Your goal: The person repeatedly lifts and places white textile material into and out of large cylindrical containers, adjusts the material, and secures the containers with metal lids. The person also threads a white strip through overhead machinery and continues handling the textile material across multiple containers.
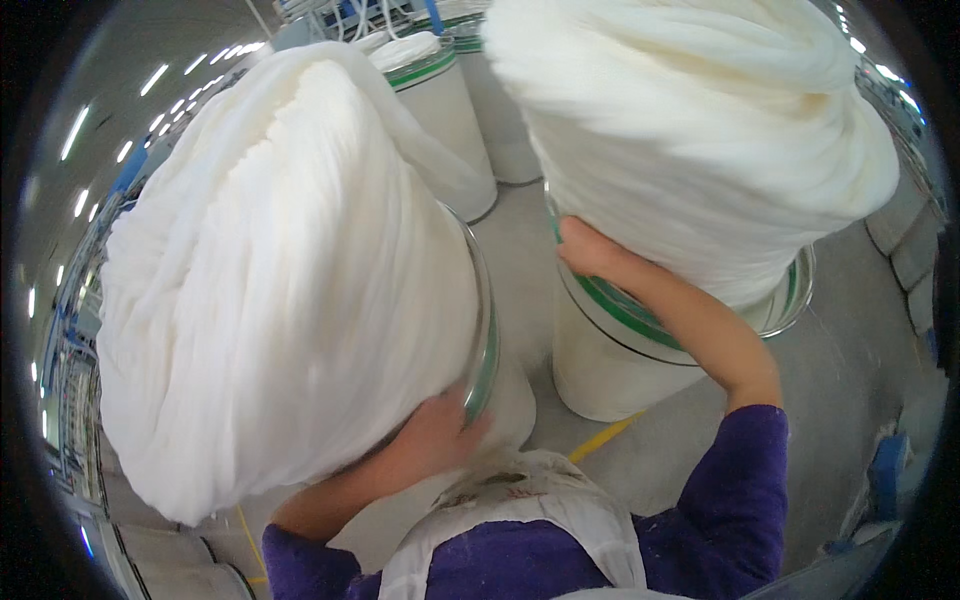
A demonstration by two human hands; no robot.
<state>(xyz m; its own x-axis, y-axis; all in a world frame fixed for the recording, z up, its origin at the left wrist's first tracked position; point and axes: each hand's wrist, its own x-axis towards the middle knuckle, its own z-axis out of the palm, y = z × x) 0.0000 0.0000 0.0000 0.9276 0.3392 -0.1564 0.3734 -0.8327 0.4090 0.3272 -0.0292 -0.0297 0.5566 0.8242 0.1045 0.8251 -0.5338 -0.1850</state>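
Two tall white sliver cans with green bands and metal rims stand before me, each heaped high with soft white fibre sliver. At the left can (510, 400), my left hand (437, 432) is against the near side of the rim, below the bulging left sliver heap (290, 280). Motion smears its fingers, so their grip is unclear. With my right arm stretched across the front of the right can (600, 365), my right hand (588, 248) has its fingers closed over the rim on that can's left side. The right sliver heap (690, 140) overhangs the rim above this hand.
Behind the two heaps stand more white cans (440, 130) with green bands, close to machinery (340, 20). A yellow line (605, 437) runs along the grey floor (530, 260). Blue-framed equipment lines the far left, and a blue object (887, 465) is at the right.
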